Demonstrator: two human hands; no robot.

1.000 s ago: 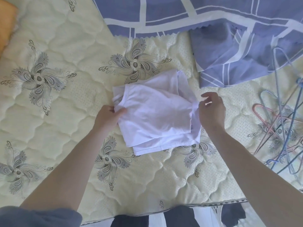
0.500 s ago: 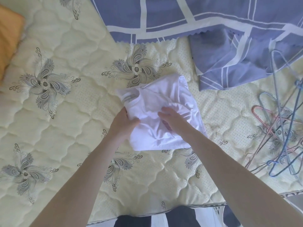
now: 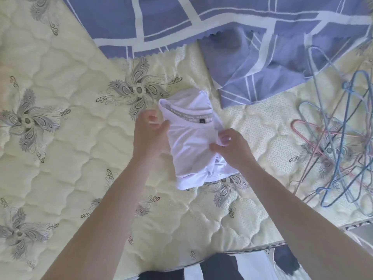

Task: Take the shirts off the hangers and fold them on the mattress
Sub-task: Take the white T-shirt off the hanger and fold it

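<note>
A white shirt [image 3: 190, 144] lies folded into a narrow packet on the cream quilted mattress [image 3: 66, 158], its collar band with a dark label facing up at the far end. My left hand [image 3: 150, 134] grips the packet's left edge just below the collar, thumb on top. My right hand [image 3: 232, 146] pinches the right edge at mid-height. A tangle of empty wire hangers [image 3: 341, 142], blue and pink, lies on the mattress to the right.
A purple sheet with white stripes [image 3: 232, 27] is bunched across the top and reaches down toward the shirt's right. The mattress's near edge [image 3: 252, 247] runs along the bottom, with dark and white fabric below it.
The shirt went from a wide rectangle to a narrower packet with the collar on top. My right hand crossed over it to the middle, then came back to the right edge.
</note>
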